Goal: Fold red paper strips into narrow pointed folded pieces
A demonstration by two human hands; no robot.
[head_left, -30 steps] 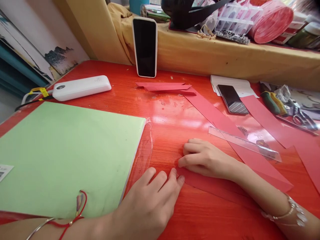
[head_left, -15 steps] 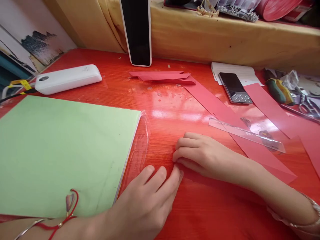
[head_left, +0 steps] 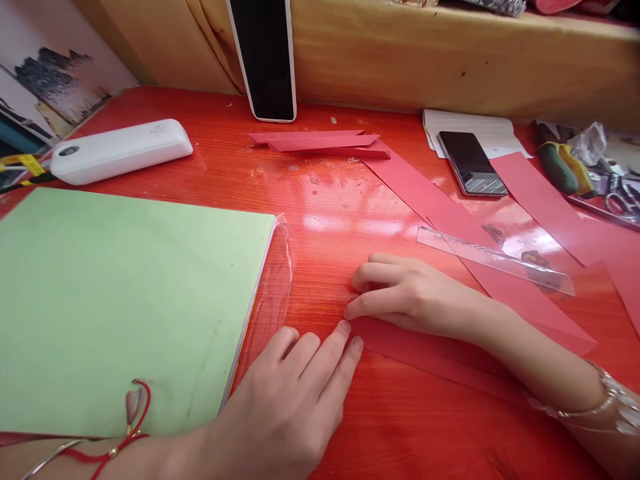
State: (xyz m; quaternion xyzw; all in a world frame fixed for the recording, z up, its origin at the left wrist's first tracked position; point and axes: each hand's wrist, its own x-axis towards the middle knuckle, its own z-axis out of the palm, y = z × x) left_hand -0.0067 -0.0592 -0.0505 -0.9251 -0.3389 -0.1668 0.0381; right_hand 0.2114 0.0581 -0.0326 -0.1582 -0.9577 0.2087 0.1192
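A strip of red paper [head_left: 425,347] lies on the red table under my right forearm, its near end at my fingertips. My right hand [head_left: 400,290] has its fingers bent and closed at that end, and its thumb is mostly hidden. From the near side, the fingertips of my left hand [head_left: 293,393] press on the same end of the paper strip, touching or nearly touching the right fingertips. The left thumb is out of sight beneath the hand. A green sheet or board [head_left: 130,293] lies under and beside my left wrist.
Folded red strips [head_left: 320,141] lie at the back. A long red strip [head_left: 425,193] runs diagonally, with a clear ruler [head_left: 495,260] across it. Around them are a phone [head_left: 473,163], a white notepad [head_left: 500,137], a white power bank [head_left: 123,152], an upright phone-like device [head_left: 265,60] and scissors [head_left: 620,200].
The red strip's edge now shows below my right hand. My left fingertips have shifted slightly and lie flatter at its end. The view has moved a little.
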